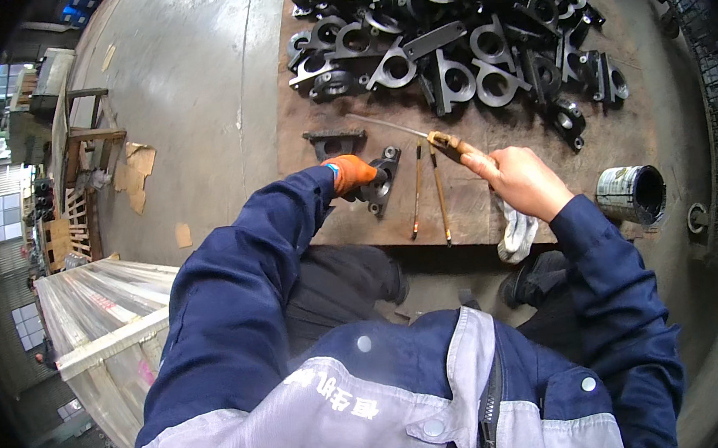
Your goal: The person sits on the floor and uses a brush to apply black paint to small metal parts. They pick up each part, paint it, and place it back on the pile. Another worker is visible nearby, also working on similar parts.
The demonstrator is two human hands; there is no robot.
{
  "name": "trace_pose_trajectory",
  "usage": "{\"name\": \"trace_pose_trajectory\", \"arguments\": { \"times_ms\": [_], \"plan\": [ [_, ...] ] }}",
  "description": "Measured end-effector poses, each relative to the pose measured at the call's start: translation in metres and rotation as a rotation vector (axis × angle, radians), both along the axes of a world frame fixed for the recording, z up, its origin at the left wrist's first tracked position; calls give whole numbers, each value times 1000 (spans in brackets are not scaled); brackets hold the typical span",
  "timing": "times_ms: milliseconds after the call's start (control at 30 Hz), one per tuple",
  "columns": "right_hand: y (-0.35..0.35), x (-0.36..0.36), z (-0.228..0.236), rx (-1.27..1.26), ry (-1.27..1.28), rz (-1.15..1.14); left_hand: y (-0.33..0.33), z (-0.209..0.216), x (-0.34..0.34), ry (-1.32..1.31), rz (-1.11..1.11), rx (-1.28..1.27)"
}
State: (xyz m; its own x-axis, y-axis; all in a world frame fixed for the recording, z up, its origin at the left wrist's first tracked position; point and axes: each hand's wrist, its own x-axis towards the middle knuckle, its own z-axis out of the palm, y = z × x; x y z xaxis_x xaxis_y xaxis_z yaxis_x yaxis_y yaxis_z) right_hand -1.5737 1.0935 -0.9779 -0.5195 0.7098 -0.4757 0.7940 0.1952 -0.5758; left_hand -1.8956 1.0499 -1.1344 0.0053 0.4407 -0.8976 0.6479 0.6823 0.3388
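Left hand (352, 173), orange glove, was clamped on a black cast bracket (379, 183) lying on the brown board (471, 212) at about 10 o'clock from the right hand (522, 179). Right hand was bare, fingers closed around the wooden handle of a thin brush (419, 134), a white rag (515, 234) tucked under the palm.

Risks, as I judged them:
- Brush tip hovered clear of the bracket; a loose wrist could smear paint on the board instead.
- The paint can (631, 194) stood at 3 o'clock of the right hand, right by the board edge and the elbow. An elbow swing could tip it.
- Two spare brushes (428, 192) lay just beside the bracket; shifting it could roll them.
- Bare skin on the brush hand, so drips would land there.

Orientation: the brush's long axis ran from the hand at 4 o'clock up to its tip at 10 o'clock, pointing toward the pile of brackets (452, 30). The held bracket's long axis ran roughly 1 to 7 o'clock, bore facing up.
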Motion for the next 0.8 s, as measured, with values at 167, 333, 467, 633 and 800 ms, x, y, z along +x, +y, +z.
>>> {"name": "trace_pose_trajectory", "arguments": {
  "times_ms": [167,333,467,633,800],
  "plan": [
    [20,18,-5,-23,-12,-28,35,13,-17,187,-71,178],
    [31,35,-4,-226,109,-43,18,18,-48,591,-437,135],
    [30,38,-7,-158,37,33,17,12,-27,704,-487,-100],
    [29,40,-9,-228,113,15,26,12,-19,773,-442,-53],
    [30,38,-4,-208,123,-41,27,9,-32,778,-459,-63]
  ]
}}
